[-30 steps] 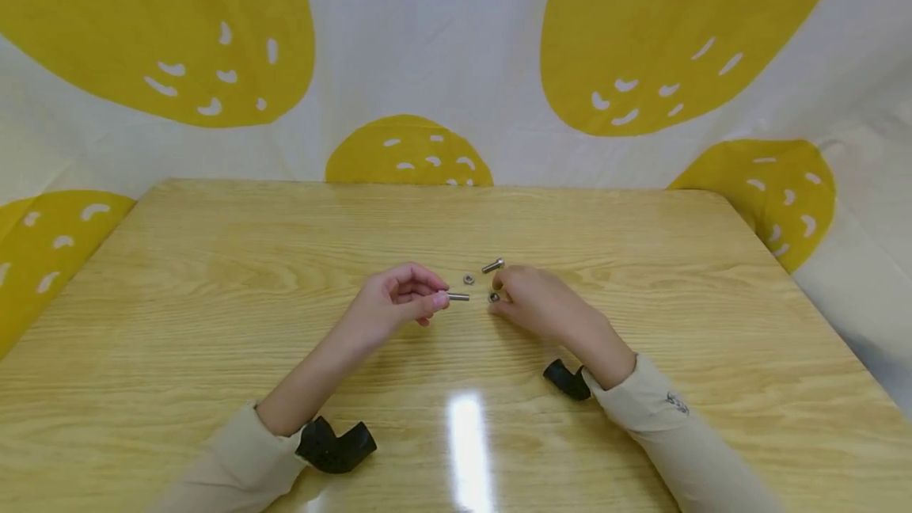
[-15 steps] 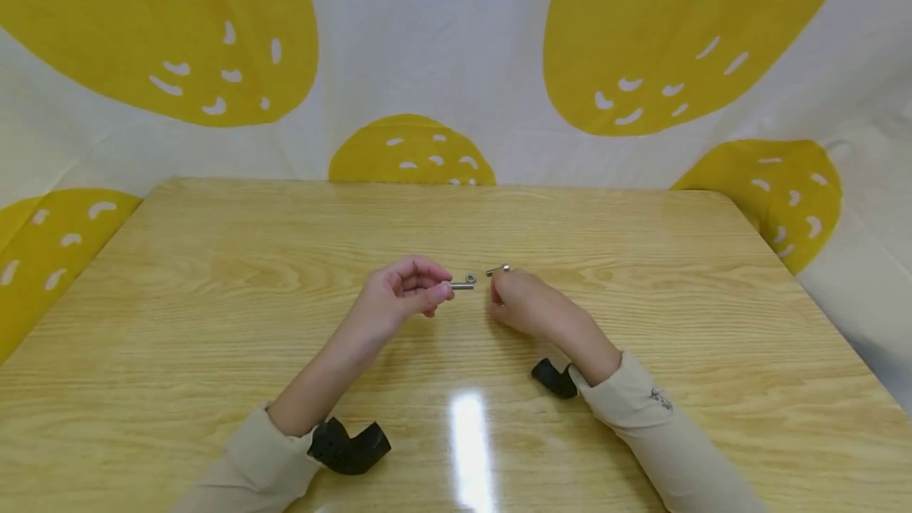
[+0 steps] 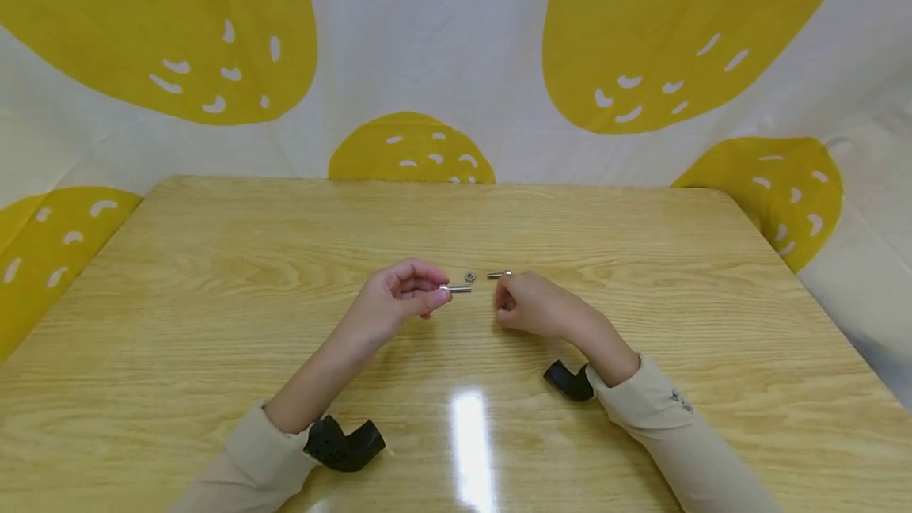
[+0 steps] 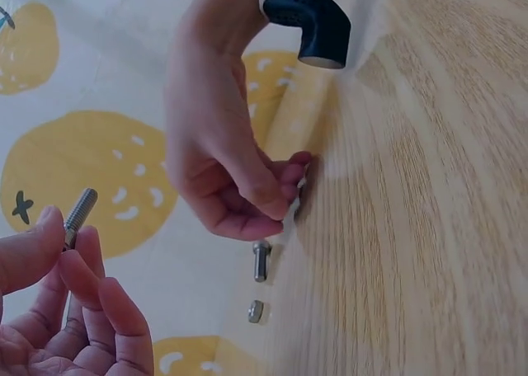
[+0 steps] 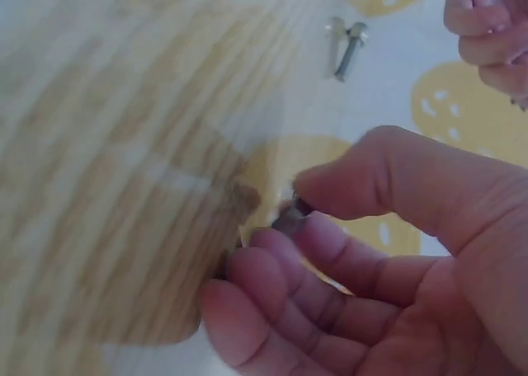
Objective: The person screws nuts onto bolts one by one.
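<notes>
My left hand [image 3: 390, 299] pinches a silver bolt [image 3: 461, 289] between thumb and fingertips, its threaded shank pointing right in the head view. In the left wrist view the thread of this bolt [image 4: 81, 209] stands up out of the fingers. Low over the table, my right hand [image 3: 543, 309] has its fingers curled. The right wrist view shows a small metal nut [image 5: 290, 219] pinched between its thumb and index finger, partly covered. A second bolt [image 4: 261, 262] lies on the table just beyond the right hand, and a loose nut [image 3: 469, 277] lies left of it.
The wood-grain table [image 3: 249, 228] reaches back to a white cloth [image 3: 427, 46] with yellow fruit shapes. Black curved pieces stick out at the left cuff [image 3: 345, 446] and the right cuff [image 3: 568, 381].
The nut at the right fingertips, visible earlier in the head view, is now hidden in the hand. The loose bolt has turned and shifted slightly nearer. The left hand barely moved.
</notes>
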### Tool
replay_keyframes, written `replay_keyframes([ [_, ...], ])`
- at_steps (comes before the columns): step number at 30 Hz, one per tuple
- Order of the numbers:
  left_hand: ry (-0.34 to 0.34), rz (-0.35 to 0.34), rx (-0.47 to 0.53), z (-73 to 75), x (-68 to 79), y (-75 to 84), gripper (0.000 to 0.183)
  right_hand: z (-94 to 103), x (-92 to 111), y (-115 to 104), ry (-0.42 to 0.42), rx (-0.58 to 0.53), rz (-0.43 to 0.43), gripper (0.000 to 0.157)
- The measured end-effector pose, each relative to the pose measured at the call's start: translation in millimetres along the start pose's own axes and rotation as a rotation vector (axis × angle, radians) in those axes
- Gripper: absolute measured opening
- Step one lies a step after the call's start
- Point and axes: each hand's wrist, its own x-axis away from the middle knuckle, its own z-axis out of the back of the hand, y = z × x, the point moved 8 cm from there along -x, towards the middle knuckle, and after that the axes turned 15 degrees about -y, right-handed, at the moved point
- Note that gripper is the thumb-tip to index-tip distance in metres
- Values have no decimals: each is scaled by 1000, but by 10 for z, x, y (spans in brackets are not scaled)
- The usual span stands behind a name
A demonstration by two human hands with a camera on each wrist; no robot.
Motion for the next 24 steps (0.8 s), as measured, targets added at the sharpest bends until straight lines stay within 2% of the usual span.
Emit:
replay_keyframes([
  [5, 2, 13, -7, 51, 22, -11, 29, 111, 48, -96, 113, -106, 97, 5],
  [8, -8, 7, -5, 50, 23, 3, 30, 212, 130, -187, 206, -223, 186, 7],
  [11, -10, 2, -3, 44, 28, 23, 30, 277, 219, -269, 250, -379, 277, 13],
  [14, -11, -5, 5, 33, 35, 44, 30, 287, 287, -312, 238, -544, 344, 19],
  [16, -11, -8, 10, 20, 45, 62, 29, 275, 325, -339, 216, -613, 374, 21],
  [20, -22, -33, 29, -21, 62, 115, 29, 246, 389, -377, 183, -683, 416, 26],
  [24, -32, -54, 22, -59, 70, 171, 29, 227, 430, -379, 167, -744, 412, 29],
])
